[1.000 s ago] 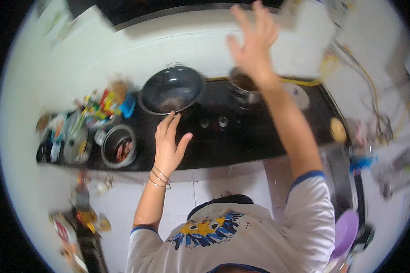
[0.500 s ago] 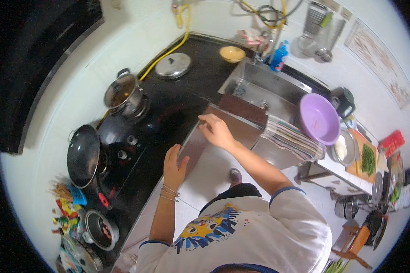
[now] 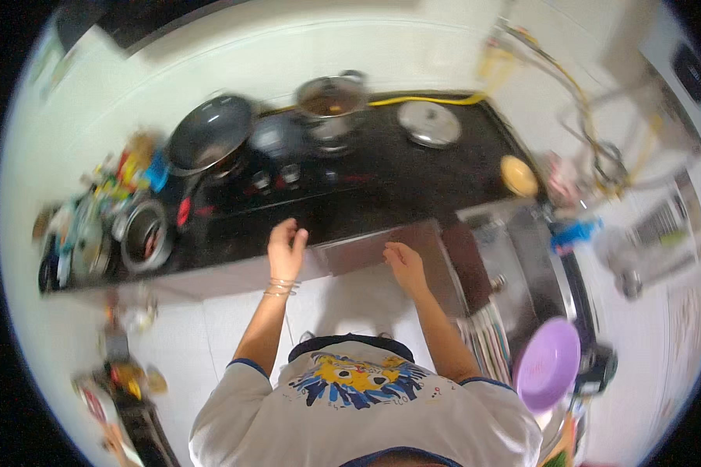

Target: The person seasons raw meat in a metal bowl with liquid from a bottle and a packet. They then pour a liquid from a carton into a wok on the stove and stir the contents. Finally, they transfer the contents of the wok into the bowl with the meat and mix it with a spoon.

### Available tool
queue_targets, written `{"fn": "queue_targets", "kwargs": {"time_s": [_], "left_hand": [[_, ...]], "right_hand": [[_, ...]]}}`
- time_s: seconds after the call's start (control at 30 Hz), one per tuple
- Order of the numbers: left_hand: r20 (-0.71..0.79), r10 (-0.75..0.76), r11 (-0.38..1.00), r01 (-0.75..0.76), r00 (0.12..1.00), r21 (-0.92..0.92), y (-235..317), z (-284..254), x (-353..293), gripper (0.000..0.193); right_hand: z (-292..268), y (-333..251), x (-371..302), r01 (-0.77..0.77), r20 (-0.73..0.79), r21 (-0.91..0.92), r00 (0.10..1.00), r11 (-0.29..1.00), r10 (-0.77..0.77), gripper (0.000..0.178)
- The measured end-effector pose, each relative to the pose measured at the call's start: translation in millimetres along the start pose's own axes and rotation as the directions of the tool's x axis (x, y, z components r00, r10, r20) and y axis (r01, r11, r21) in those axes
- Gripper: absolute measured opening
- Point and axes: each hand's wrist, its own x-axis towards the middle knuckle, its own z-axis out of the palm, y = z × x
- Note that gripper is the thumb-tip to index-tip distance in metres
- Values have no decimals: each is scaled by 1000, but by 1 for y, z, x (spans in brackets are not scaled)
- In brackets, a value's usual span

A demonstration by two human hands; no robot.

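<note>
My left hand (image 3: 287, 247), with thin bangles at the wrist, is raised by the front edge of the black counter (image 3: 374, 210), thumb apart from the fingers. It holds nothing. To its right, in front of the cabinet fronts, hangs my right hand (image 3: 405, 266), fingers loosely bent and nothing visible in them. Beyond the hands is the gas stove with two knobs (image 3: 290, 176). A dark wok (image 3: 213, 132) sits on its left burner. A steel pot (image 3: 331, 96) with brown contents stands at the back burner.
A pot lid (image 3: 429, 123) and a yellow bowl (image 3: 519, 176) lie on the counter's right part. The steel sink (image 3: 541, 268), striped cloth (image 3: 487, 336) and purple basin (image 3: 549, 364) are at right. A small pot (image 3: 146, 236) and several bottles stand at left.
My view has swung left, so stove and counter now run across in front of me. My right hand has drawn back and away from my left hand; both remain without anything in them.
</note>
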Motion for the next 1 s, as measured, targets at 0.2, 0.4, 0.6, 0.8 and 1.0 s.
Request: {"fn": "queue_targets", "kwargs": {"time_s": [0.2, 0.4, 0.6, 0.8, 1.0], "left_hand": [[-603, -424, 905, 335, 676, -260, -127, -144, 28, 45], [561, -426, -19, 613, 709, -790, -128, -219, 104, 56], [633, -433, 18, 708, 642, -706, -121, -206, 136, 14], [534, -454, 113, 640, 714, -760, -113, -204, 141, 15], [494, -380, 286, 607, 782, -741, -121, -206, 119, 8]], "right_hand": [[157, -63, 61, -332, 586, 81, 778, 940, 224, 42], [347, -105, 123, -531, 723, 148, 634, 834, 275, 76], [432, -138, 137, -774, 709, 317, 577, 549, 404, 37], [434, -123, 153, -711, 781, 345, 579, 612, 234, 25], [434, -108, 136, -670, 790, 357, 589, 651, 173, 25]]}}
